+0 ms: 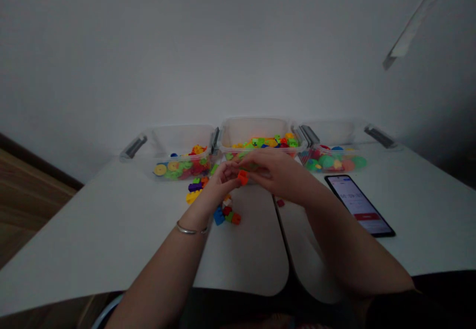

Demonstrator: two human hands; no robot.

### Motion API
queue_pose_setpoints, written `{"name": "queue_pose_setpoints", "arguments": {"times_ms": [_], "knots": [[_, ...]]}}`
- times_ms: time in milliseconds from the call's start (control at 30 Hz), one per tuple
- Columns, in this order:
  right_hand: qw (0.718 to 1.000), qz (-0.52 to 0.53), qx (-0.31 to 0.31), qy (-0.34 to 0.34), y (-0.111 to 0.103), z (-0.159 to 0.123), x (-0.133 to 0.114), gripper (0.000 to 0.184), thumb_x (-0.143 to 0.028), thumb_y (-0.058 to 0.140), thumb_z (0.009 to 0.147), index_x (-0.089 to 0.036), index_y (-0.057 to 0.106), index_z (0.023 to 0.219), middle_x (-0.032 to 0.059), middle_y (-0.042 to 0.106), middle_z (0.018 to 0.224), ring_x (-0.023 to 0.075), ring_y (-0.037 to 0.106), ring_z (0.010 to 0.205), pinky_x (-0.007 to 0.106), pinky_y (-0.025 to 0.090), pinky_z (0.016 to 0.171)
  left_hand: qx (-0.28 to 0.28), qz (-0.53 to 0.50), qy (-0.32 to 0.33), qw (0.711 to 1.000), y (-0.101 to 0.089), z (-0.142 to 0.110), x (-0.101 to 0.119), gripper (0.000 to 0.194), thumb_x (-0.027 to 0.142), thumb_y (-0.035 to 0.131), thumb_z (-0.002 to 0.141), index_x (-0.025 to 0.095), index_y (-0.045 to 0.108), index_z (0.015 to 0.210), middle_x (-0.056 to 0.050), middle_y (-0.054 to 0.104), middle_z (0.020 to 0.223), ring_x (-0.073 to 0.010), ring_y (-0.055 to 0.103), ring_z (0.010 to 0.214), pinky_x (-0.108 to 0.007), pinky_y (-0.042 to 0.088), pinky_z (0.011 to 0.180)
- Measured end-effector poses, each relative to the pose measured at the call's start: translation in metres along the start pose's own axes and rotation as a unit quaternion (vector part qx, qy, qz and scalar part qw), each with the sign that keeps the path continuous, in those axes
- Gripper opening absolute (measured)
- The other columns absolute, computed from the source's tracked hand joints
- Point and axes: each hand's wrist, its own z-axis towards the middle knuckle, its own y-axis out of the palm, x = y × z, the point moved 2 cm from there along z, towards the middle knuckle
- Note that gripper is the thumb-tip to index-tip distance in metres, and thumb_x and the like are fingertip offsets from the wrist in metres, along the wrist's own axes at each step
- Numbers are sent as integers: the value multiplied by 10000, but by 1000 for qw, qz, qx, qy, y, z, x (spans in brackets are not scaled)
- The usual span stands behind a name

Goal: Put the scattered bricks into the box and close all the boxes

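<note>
Pinching an orange block (243, 177) by the tip of my left thumb, with my right hand arched in close.

The block lies just right of the thumb of my left hand (224, 176) and just left of the fingertips of my right hand (277, 171), so both are about equally near; whether my right fingers grip it too, I cannot tell. It looks squat, a hollow side seemingly turned toward me, with no clear long axis. Beyond stand three clear bins: the left bin (182, 134) holds yellow wheels with green and red pieces, the middle bin (238, 129) green, yellow and orange blocks, the right bin (330, 133) round green, red and blue pieces. Below my left hand, a blue block (219, 216) sits among others on the table (245, 259).
</note>
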Motion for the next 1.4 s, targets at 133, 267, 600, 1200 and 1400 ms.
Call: {"name": "queue_pose_setpoints", "arguments": {"times_ms": [133,267,600,1200,1400], "knots": [[998,-7,-52,-24,10,1,2,273,-182,568,893,-230,675,1139,52,694,1192,195,596,1147,372,434,1014,-13,-40,-13,999,2,-1,1,433,207,694,637,191,529,1037,-18,639,910,-109,589,730,-257,464,697],[998,-18,-60,-19,13,1,2,277,-196,562,898,-241,670,1149,51,677,1205,203,595,1144,375,449,1000,-17,-58,-11,998,3,-2,2,466,197,713,614,189,530,1043,-6,642,896,-117,605,759,-256,469,707],[999,-26,-39,-21,17,1,-7,213,-181,573,861,-188,638,1063,85,660,1105,210,588,1074,389,467,966,-7,-10,2,1000,4,-3,3,506,295,673,622,223,469,1080,-44,651,955,-163,622,826,-292,472,717],[975,-104,174,91,-14,-3,20,288,-120,493,838,-186,622,1087,137,591,1201,245,556,1140,391,432,983,114,552,119,818,-15,-8,18,344,294,497,858,171,596,1163,-112,638,1071,-261,596,1038,-414,469,934],[930,-163,224,242,-30,-9,49,205,-229,519,841,-196,568,1037,115,675,1032,274,624,938,398,467,824,165,757,-5,632,-15,-16,24,387,372,447,895,142,633,1145,-169,636,1091,-348,604,1015,-452,489,839]]}}
